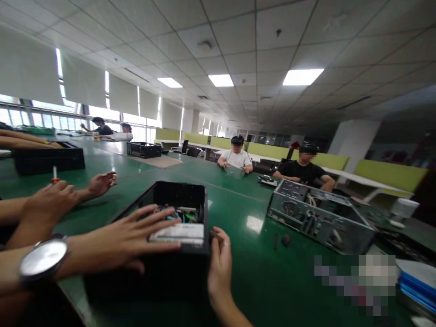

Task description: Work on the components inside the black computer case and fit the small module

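A black computer case (182, 190) lies open in front of me on the green table, with cables and a circuit board showing inside. My left hand (132, 236), with a watch (44, 259) on its wrist, spreads its fingers flat over the case's open top. Under its fingertips is a silver, labelled box-shaped part (190, 233). Against the right wall of the case, my right hand (220, 263) has its fingers curled at the edge; a small dark piece by the fingertips is too blurred to name.
At left, a co-worker's hands (51, 200) hold a screwdriver (55, 175). Another black case (51, 159) stands behind them, and a third (143, 150) farther off. A bare metal computer chassis (320, 218) lies right, near small dark parts (285, 240). Two people sit across the green table (248, 200).
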The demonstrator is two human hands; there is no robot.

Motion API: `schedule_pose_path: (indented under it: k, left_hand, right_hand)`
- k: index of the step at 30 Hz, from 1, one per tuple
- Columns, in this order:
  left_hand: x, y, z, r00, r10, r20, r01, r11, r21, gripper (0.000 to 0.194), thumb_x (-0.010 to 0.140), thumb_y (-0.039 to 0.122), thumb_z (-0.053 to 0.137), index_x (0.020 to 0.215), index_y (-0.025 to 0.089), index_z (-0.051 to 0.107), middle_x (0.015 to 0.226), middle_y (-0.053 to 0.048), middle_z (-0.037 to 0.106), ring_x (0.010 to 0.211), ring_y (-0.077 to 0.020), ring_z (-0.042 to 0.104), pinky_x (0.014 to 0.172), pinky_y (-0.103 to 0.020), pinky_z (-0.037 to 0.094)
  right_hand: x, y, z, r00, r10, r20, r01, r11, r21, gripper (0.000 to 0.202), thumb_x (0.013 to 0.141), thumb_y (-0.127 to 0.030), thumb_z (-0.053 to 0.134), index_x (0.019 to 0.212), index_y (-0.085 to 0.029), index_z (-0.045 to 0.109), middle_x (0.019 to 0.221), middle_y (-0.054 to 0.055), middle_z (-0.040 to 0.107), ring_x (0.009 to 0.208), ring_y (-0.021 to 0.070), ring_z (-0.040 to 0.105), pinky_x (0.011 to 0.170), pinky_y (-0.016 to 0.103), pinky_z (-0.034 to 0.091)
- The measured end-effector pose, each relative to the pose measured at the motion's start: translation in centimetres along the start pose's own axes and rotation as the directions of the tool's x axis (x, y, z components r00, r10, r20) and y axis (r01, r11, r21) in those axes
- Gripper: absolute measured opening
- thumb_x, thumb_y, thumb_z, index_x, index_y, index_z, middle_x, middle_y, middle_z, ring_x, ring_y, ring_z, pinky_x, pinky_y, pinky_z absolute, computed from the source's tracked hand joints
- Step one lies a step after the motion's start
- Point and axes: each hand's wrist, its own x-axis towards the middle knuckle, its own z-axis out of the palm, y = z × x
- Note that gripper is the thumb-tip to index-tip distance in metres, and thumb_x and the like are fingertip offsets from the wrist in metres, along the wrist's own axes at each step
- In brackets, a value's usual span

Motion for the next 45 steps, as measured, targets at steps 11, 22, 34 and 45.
schedule_pose_path:
  k: [11, 22, 34, 45]
  left_hand:
    - [12.7, 9.5, 9.9, 0.997, -0.009, -0.072, -0.015, 0.944, -0.331, 0.039, 0.099, 0.021, 0.051, 0.137, 0.028, 0.054, 0.131, -0.007, 0.061, 0.118, -0.0244, 0.058, 0.105, -0.041, 0.046]
    - [15.7, 14.7, 16.3, 0.997, -0.064, 0.038, 0.072, 0.96, -0.27, 0.026, 0.096, 0.036, 0.057, 0.119, 0.026, 0.066, 0.114, -0.011, 0.06, 0.109, -0.0333, 0.053, 0.094, -0.054, 0.039]
    - [15.9, 12.2, 16.6, 0.976, -0.067, 0.209, 0.191, 0.724, -0.663, 0.032, 0.084, 0.026, 0.069, 0.115, 0.021, 0.061, 0.11, -0.006, 0.059, 0.105, -0.0243, 0.051, 0.096, -0.039, 0.041]
    - [16.2, 12.6, 16.6, 0.974, -0.104, 0.201, 0.222, 0.613, -0.758, 0.024, 0.077, 0.021, 0.067, 0.099, 0.018, 0.058, 0.1, -0.004, 0.057, 0.095, -0.0241, 0.046, 0.089, -0.041, 0.036]
  right_hand:
    - [3.4, 8.4, -7.9, 0.943, -0.114, 0.311, 0.231, 0.899, -0.372, 0.024, 0.081, -0.02, 0.073, 0.106, -0.021, 0.073, 0.107, 0.004, 0.072, 0.104, 0.0211, 0.064, 0.095, 0.034, 0.049]
    - [8.3, 15.9, -20.5, 0.973, 0.015, 0.23, 0.175, 0.602, -0.779, 0.044, 0.096, -0.035, 0.049, 0.135, -0.019, 0.063, 0.148, 0.017, 0.052, 0.139, 0.0384, 0.043, 0.109, 0.058, 0.037]
    - [8.3, 16.9, -20.6, 0.958, -0.009, 0.287, 0.233, 0.606, -0.76, 0.046, 0.092, -0.029, 0.044, 0.133, -0.016, 0.059, 0.118, 0.013, 0.068, 0.112, 0.0311, 0.061, 0.094, 0.049, 0.05]
    - [9.7, 17.8, -19.4, 0.974, 0.033, 0.225, 0.152, 0.645, -0.749, 0.026, 0.09, -0.041, 0.05, 0.092, -0.025, 0.071, 0.111, 0.008, 0.068, 0.105, 0.0306, 0.061, 0.087, 0.045, 0.049]
